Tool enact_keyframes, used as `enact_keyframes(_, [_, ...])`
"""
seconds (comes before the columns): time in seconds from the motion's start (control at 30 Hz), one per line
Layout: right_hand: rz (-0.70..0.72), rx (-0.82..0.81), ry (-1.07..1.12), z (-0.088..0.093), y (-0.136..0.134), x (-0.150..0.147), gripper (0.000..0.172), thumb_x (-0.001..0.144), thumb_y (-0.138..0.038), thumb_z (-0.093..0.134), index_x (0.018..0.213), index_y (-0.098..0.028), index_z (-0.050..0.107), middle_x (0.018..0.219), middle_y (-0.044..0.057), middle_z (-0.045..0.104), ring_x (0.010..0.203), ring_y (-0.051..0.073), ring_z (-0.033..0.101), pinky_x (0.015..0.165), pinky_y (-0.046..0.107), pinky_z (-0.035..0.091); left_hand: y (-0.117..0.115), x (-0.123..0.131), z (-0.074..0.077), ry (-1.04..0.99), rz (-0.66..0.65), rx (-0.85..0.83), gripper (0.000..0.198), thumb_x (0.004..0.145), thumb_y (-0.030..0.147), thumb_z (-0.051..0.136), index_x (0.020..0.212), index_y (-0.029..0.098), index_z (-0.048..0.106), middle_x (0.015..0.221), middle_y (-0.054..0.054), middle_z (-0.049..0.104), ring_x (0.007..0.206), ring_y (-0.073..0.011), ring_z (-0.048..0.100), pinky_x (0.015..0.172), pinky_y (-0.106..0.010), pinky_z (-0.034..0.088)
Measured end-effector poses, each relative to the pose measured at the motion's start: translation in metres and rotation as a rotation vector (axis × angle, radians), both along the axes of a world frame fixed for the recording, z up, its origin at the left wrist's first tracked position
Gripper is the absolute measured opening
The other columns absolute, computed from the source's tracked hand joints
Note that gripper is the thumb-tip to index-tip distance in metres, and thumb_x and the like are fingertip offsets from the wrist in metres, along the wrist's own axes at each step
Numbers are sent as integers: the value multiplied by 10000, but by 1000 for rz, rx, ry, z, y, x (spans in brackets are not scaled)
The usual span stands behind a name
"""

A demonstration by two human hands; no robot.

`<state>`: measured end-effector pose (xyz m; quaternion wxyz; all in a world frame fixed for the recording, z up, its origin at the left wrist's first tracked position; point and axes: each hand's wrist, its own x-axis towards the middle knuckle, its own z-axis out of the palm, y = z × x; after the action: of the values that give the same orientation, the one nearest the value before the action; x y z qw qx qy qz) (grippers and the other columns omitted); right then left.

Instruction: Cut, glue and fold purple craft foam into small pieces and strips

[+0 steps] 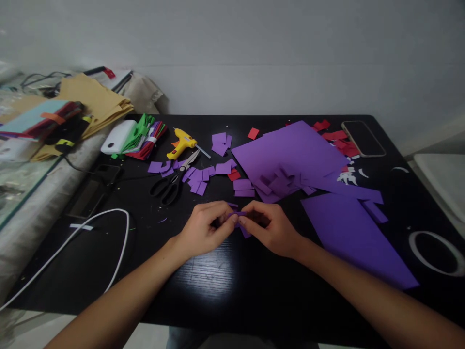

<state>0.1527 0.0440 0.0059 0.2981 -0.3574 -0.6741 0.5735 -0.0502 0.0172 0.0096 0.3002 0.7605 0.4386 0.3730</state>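
Both hands meet over the middle of the black table, pinching one small piece of purple paper (238, 214) between thumbs and fingertips. My left hand (209, 228) grips its left side, and my right hand (271, 228) grips its right side. The fingers partly cover the piece, so its exact shape is hard to make out. Just beyond the hands lie small purple paper rectangles (243, 187), some overlapping. Black-handled scissors (175, 182) rest partly open to the left of these, beside more purple cut pieces (198, 180).
A yellow glue gun (181, 144) lies behind the scissors. Large purple sheets (358, 237) spread at the right, with red scraps (343, 143), a phone (363, 138) and a white ring (436, 253). A white cable (127, 228) loops at the left, near stacked colored felt-like bundles (147, 140).
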Motion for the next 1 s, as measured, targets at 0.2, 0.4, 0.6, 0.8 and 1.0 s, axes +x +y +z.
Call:
enact_keyframes(0.2, [24,-4,13,-4,-1,1,125,910,-313,641,899,-190,621,719,-1,600,618,136,569,572,253,487,-1,0,1,7,-21,21,221,913,189,579,694,165,561,620,26,492,568,-95,458,544,-231,370])
enact_keyframes(0.4, [43,41,-11,1,0,1,109,892,-282,639,871,-176,627,698,-6,590,588,118,532,534,235,433,-1,1,2,17,-17,49,229,885,175,586,660,167,539,591,30,482,539,-88,440,516,-222,348])
enact_keyframes(0.6, [54,52,-46,2,0,1,128,889,-295,634,859,-171,645,659,-14,573,549,107,485,502,231,384,-1,2,2,11,-10,78,231,868,170,584,646,173,522,573,36,465,518,-84,417,499,-217,338])
enact_keyframes(0.8, [57,51,-46,3,0,2,131,880,-296,639,844,-171,651,636,-19,554,538,106,457,495,234,361,-1,2,2,3,-7,67,225,867,177,584,649,174,530,576,31,479,521,-88,430,501,-219,347])
enact_keyframes(1.0, [56,-112,91,6,2,5,174,877,-330,627,936,-171,668,759,16,629,616,126,537,545,241,421,-3,4,10,-16,-109,-23,198,903,202,591,708,170,602,604,14,553,541,-99,488,527,-224,398])
